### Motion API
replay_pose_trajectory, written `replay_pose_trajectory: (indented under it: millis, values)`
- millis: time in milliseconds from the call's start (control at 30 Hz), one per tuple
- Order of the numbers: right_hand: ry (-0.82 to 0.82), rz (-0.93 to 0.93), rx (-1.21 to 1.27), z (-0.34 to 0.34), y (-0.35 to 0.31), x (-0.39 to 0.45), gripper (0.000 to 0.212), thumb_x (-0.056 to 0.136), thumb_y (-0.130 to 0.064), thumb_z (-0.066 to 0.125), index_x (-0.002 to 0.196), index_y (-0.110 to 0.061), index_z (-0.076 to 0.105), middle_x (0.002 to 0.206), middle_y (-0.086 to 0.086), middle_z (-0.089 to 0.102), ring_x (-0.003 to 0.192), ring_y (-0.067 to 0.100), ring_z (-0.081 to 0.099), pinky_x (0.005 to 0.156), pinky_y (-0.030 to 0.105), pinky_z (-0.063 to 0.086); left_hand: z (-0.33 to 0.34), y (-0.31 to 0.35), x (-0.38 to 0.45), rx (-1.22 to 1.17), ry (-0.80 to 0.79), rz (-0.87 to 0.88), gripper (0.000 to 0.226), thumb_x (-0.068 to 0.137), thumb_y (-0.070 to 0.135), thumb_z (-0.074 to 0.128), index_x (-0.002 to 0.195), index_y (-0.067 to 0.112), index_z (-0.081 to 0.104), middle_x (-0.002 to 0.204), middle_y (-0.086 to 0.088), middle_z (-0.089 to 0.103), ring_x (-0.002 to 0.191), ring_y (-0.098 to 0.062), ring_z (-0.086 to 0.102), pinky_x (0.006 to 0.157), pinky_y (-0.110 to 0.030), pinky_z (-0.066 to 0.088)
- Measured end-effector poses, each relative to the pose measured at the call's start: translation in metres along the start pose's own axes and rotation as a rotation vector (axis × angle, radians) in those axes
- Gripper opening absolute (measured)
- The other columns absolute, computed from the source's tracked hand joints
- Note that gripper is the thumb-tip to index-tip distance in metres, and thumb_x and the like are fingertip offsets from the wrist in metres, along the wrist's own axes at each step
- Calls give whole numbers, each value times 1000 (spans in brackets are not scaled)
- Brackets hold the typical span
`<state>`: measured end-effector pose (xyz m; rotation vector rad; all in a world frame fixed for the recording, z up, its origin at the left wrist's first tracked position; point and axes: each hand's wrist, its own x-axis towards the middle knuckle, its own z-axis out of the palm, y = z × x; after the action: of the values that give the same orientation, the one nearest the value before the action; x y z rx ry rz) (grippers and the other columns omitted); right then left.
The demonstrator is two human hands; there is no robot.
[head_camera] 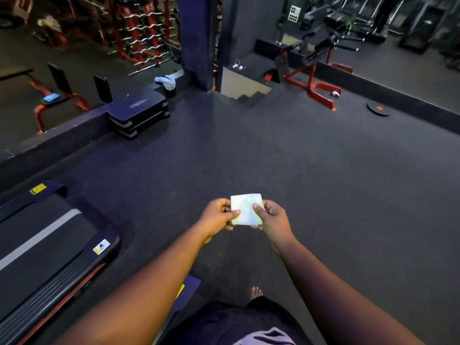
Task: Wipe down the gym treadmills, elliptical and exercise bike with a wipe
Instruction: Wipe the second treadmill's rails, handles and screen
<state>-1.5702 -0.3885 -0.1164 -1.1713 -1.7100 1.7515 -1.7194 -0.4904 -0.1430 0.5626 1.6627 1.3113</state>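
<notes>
A small white folded wipe (pixel 246 207) is held flat in front of me over the dark rubber floor. My left hand (pixel 217 216) pinches its left edge with thumb on top. My right hand (pixel 272 215) pinches its right edge the same way. The rear deck of a treadmill (pixel 42 242), black belt with a grey stripe, lies low at my left, well apart from the wipe. More treadmills (pixel 368 16) show dimly at the far upper right, apparently reflected in a mirror.
Stacked black step platforms (pixel 139 113) stand against a low ledge at left. A red-framed bench (pixel 313 78) and a weight plate (pixel 378 109) sit at the right. A stairwell (pixel 249 93) opens ahead beside a blue pillar (pixel 196 41). My bare foot (pixel 256 292) shows below.
</notes>
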Motion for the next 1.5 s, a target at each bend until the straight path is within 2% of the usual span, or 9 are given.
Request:
replay_pose_trajectory:
  millis: [267,433,700,800,933,1067,1200,1400,1500]
  values:
    - [-113,-65,-49,-45,95,165,17,101,-22,62,101,-5,67,93,13,75,83,22,71,70,47,60,49,-72,157,86,216,149,12,98,18,68,105,7,68,84,-13,70,62,-16,62,56,-31,55]
    - [-226,-92,21,-90,180,269,16,102,-22,62,107,-6,64,98,11,74,85,22,69,70,41,55,107,-148,265,-3,342,182,15,100,22,65,93,10,69,80,-2,66,71,-13,57,63,-31,49]
    - [-368,-250,-176,-115,108,333,37,97,-25,68,129,-20,48,113,2,69,99,17,68,75,28,55,96,-66,296,-11,459,235,12,99,20,67,91,12,68,89,-5,73,82,-18,68,84,-52,59]
    - [-431,-325,-329,-79,93,364,61,95,-32,70,146,-20,39,130,-4,54,112,11,59,92,26,49,78,-64,289,-24,561,245,11,99,16,67,101,6,68,97,-15,76,89,-32,74,80,-54,61]
    - [-723,-330,-374,-12,82,377,63,97,-29,68,152,-19,40,143,-5,51,129,11,52,108,30,44,33,-74,272,31,608,223,9,96,17,70,100,8,70,93,-15,76,82,-22,72,77,-49,60]
    - [-1026,-389,-462,84,68,368,37,99,-22,66,134,-12,62,122,-1,72,110,11,68,85,15,53,-40,-88,239,50,755,198,6,93,17,74,94,12,71,90,-8,75,77,-13,66,71,-35,54]
    - [-1175,-418,-471,183,68,356,20,96,-24,71,111,-11,71,101,3,78,95,21,74,80,35,57,-109,-112,207,-72,921,197,12,90,10,76,100,13,71,91,2,72,79,-6,65,71,-25,52]
    - [-1349,-360,-454,319,63,317,10,96,-17,69,99,-7,68,93,8,76,79,14,67,72,33,52,-195,-152,142,-394,1174,197,33,85,13,83,113,18,68,103,-11,73,88,-16,68,79,-33,55]
    - [-1450,-327,-438,377,61,292,7,98,-15,66,100,-9,67,93,5,76,78,13,68,70,30,53,-228,-161,107,-491,1251,201,37,80,19,86,113,12,69,97,-13,73,76,-19,68,71,-34,54]
